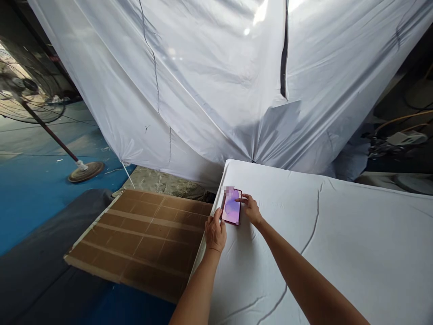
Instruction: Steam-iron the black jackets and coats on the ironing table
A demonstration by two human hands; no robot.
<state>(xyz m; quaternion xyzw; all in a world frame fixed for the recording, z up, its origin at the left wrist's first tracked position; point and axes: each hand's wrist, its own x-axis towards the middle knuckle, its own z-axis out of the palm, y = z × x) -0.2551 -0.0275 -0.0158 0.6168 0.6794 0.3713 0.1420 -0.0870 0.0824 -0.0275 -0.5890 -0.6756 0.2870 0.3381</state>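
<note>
A phone with a lit pink and purple screen lies flat on the white-covered table, close to its left edge. Beside the phone's lower left side is my left hand, fingers apart, its fingertips at the phone's edge. From the right, my right hand reaches over the phone's upper right part, with the index finger stretched out onto the screen. Neither hand lifts anything.
A taped cardboard sheet lies left of the table. White sheeting hangs behind it. A standing fan is on the blue floor at the far left. Cables and a pale object are at the right.
</note>
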